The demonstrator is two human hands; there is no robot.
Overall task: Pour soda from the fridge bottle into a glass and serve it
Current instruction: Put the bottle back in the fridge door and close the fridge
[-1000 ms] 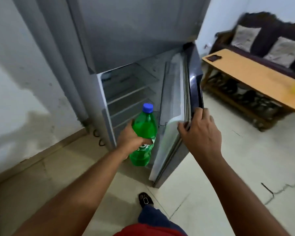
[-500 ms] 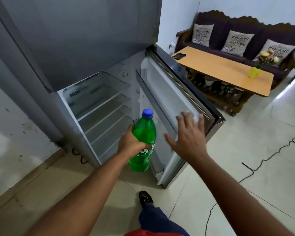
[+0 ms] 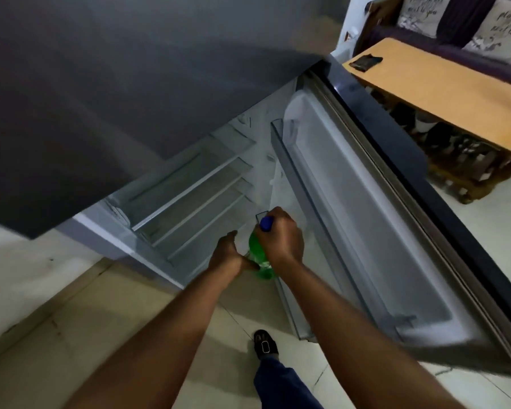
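A green soda bottle point(image 3: 256, 246) with a blue cap point(image 3: 266, 224) stands upright in front of the open fridge point(image 3: 189, 184). My right hand point(image 3: 281, 239) is wrapped around its neck and shoulder, just below the cap. My left hand point(image 3: 229, 255) sits at the bottle's left side, thumb against its lower body; whether it still grips is unclear. No glass is in view.
The fridge door point(image 3: 375, 208) hangs wide open to the right, its inner shelf rail next to my right arm. A wooden table point(image 3: 443, 84) with a dark flat object point(image 3: 365, 62) and a cushioned sofa point(image 3: 455, 22) stand beyond. My foot point(image 3: 265, 345) rests on the tiled floor.
My right hand has left the fridge door and closed on the bottle's neck. The bottle sits lower and nearer the door. My view has tilted down and closer to the fridge.
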